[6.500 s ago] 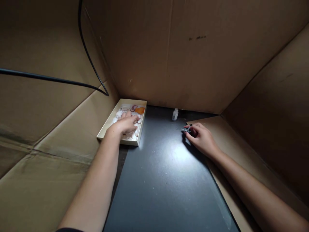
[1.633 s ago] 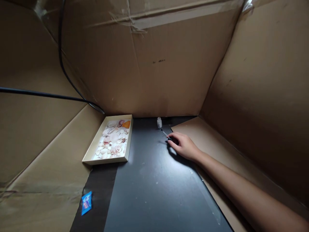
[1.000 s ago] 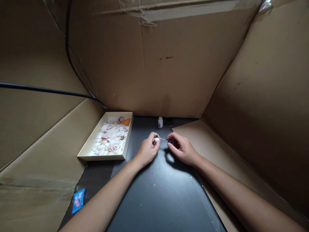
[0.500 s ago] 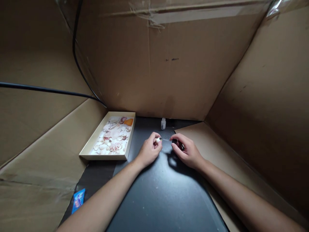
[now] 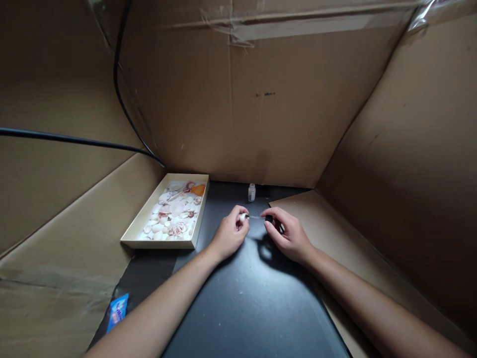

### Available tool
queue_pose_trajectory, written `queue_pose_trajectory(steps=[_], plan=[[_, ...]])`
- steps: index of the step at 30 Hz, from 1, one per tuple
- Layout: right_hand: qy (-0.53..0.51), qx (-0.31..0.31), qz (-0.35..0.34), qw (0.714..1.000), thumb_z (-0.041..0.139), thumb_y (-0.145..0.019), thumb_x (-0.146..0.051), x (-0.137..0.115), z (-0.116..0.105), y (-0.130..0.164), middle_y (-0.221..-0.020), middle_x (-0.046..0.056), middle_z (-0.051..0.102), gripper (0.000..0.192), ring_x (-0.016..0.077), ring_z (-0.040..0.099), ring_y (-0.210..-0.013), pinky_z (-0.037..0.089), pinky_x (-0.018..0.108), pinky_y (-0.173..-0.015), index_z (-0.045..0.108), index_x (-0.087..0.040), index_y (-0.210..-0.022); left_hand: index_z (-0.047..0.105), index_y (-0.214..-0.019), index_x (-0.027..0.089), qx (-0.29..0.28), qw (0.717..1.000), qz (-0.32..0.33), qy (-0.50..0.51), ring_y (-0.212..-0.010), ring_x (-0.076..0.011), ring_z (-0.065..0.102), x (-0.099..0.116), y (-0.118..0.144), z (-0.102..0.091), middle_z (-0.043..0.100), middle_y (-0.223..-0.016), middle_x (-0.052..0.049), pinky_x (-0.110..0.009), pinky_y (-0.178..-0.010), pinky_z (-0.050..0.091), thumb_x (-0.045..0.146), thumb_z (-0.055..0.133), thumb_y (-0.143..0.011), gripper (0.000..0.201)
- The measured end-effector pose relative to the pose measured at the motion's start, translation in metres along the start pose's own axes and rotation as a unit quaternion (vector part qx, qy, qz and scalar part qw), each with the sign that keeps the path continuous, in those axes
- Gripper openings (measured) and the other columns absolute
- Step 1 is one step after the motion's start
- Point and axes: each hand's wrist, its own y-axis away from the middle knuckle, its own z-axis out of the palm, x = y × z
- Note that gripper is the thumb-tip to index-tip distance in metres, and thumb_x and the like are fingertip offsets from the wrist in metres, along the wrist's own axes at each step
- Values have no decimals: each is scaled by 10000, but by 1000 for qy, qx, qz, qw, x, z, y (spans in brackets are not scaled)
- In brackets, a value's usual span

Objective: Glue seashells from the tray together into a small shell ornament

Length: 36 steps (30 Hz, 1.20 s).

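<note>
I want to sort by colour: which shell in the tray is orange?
The orange shell in the tray's far right corner; the other shells are white or reddish.

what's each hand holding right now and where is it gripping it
The left hand pinches a small white shell at its fingertips. The right hand holds a brush by its black cap, bristle end toward the shell.
</note>
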Motion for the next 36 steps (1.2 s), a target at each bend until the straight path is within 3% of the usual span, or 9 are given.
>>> queue_pose_trajectory(steps=[7,11,30,36], plan=[[-19,12,59,998,513,-866,-290,1,3,4,-657,-39,496,246,88,468,-568,379,193,-544,496,-197,-1093,507,-1026,171,3,999,8,-35,-605,-86,437,3,0,0,509,-733,27,-198,-576,344,244,475,-843,199],[-10,10,74,997,529,-856,-314,3,4,4,-626,-46,476,176,82,449,-542,360,186,-508,489,-196,-981,506,-1030,175,5,999,6,-34,-593,-81,426,3,0,1,495,-720,35,-193,-564,336,230,480,-834,205],[2,30,37,999,511,-856,-293,3,6,4,-666,-26,504,160,94,478,-580,395,196,-550,493,-195,-981,533,-1064,182,-21,997,7,-77,-601,-102,434,-1,2,2,506,-692,32,-218,-573,316,242,459,-847,237],[24,23,32,999,526,-844,-292,3,6,4,-645,-34,489,148,90,457,-559,375,196,-534,503,-193,-951,533,-1046,177,-13,997,23,-78,-646,-107,463,0,3,1,563,-793,6,-230,-628,346,242,458,-850,220]])
